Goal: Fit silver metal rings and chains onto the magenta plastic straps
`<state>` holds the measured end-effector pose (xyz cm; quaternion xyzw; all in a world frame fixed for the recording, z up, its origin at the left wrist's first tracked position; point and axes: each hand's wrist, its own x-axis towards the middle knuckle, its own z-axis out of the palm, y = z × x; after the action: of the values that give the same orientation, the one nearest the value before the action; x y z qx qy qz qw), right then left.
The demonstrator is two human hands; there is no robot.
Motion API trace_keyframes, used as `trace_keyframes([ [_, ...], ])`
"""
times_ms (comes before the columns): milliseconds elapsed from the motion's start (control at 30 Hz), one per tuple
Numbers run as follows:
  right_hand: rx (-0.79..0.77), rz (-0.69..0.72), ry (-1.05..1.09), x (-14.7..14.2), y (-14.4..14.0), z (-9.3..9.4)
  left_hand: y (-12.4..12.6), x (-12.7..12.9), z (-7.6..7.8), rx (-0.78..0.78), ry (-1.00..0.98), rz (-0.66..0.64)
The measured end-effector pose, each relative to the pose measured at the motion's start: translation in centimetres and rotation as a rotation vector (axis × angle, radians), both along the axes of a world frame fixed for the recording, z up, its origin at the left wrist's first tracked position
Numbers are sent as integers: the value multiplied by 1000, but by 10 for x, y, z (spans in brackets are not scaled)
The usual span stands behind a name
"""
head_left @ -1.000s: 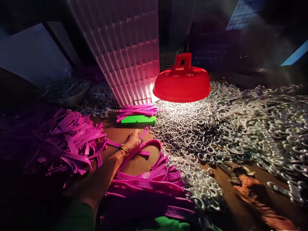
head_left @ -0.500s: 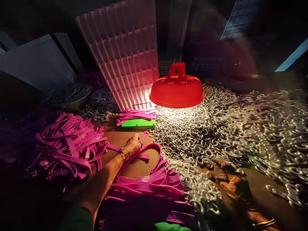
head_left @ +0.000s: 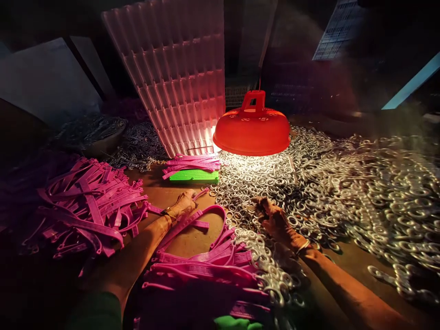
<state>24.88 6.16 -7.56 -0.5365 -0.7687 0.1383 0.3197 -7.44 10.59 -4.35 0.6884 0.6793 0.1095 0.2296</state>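
Now hands (head_left: 184, 205) on strap (head_left: 192, 219), rings (head_left: 261, 183).

It was a dim small-parts workshop, the bench lit by one low red lamp (head_left: 253, 129), loose metal rings (head_left: 343, 183) heaped just past the fingers (head_left: 258, 205), pink plastic straps (head_left: 82, 201) piled beside them and a ribbed white tray (head_left: 175, 78) propped well beyond.

bare tabletop (head_left: 195, 238) between strap heaps, low lamp (head_left: 253, 130) overhead

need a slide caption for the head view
Left hand on a pink strap, right hand in metal rings under a red lamp.
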Motion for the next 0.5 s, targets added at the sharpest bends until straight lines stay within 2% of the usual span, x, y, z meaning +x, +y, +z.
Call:
trace_keyframes([
  [67,-60,39,60,-5,4,5,4,-5,12,45,-37,-28],
  [167,-150,128,232,-24,8,15,6,-5,40,146,-103,-51],
  [300,-262,234,458,-69,12,32,-14,19,71,257,-197,-98],
  [400,-341,291,566,-98,13,40,-46,41,71,227,-266,-212],
  [500,-404,378,655,-110,5,41,-73,53,49,50,-269,-212],
])
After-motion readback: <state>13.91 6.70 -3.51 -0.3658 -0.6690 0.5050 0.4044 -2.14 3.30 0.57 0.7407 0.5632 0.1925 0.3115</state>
